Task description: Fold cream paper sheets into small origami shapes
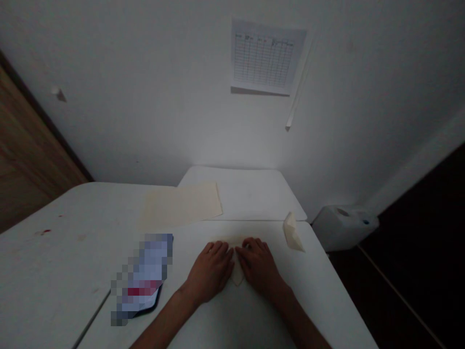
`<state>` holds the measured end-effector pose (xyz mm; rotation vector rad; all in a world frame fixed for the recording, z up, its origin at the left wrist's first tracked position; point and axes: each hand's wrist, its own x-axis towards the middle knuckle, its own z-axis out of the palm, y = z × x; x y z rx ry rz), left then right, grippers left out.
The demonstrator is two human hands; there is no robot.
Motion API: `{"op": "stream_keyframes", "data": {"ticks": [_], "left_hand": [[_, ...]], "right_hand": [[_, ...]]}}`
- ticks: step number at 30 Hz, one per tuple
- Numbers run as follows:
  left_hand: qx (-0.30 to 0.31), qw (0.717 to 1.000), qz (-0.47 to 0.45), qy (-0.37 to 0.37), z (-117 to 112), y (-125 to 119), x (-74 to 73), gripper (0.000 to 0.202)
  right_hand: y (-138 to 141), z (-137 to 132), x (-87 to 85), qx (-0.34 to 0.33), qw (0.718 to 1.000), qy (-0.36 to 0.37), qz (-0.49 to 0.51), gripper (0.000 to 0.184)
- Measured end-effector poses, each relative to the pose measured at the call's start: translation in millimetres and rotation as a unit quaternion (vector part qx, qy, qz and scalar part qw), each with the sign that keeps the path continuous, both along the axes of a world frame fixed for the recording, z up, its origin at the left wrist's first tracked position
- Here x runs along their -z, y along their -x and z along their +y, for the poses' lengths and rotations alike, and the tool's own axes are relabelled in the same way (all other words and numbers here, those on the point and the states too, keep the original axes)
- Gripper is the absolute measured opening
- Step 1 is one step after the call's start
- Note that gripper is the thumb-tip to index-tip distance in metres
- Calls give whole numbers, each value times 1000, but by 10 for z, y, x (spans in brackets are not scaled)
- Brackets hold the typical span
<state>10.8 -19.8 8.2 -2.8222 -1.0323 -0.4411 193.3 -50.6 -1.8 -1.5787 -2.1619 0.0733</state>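
Note:
A small piece of cream paper (238, 275) lies on the white table between my hands, its pointed end toward me. My left hand (214, 266) presses on its left side with the fingers curled and close together. From the other side, my right hand (259, 264) has its fingers bent over the paper, thumb and fingertips near the middle. The two hands almost meet at the paper's centre, and they cover much of it. A folded paper shape (293, 233) rests to the right, apart from my right hand.
Flat cream paper sheets (185, 206) lie at the back left. A phone (147, 276), its screen blurred out, is left of my left hand. Behind the table rises a wall with a printed chart (263, 58). A white plastic container (341, 225) stands beyond the table's right edge.

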Motion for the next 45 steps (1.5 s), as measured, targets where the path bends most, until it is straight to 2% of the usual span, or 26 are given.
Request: {"op": "stream_keyframes", "data": {"ticks": [7,16,26,36,45], "left_hand": [[-53,998,-37,0,26,-77,111,16],[-120,991,-52,28,-47,-118,110,28],[-198,979,-57,-10,-119,74,101,24],[-229,972,-44,-21,-166,298,77,27],[-236,971,-22,-24,-201,344,58,28]], "right_hand": [[2,-15,-11,3,1000,-11,0,23],[5,-23,-31,7,1000,-9,-14,28],[4,-15,24,10,1000,-7,-5,23],[6,-10,23,14,1000,-12,-9,24],[5,-26,-7,12,1000,-6,0,23]]}}
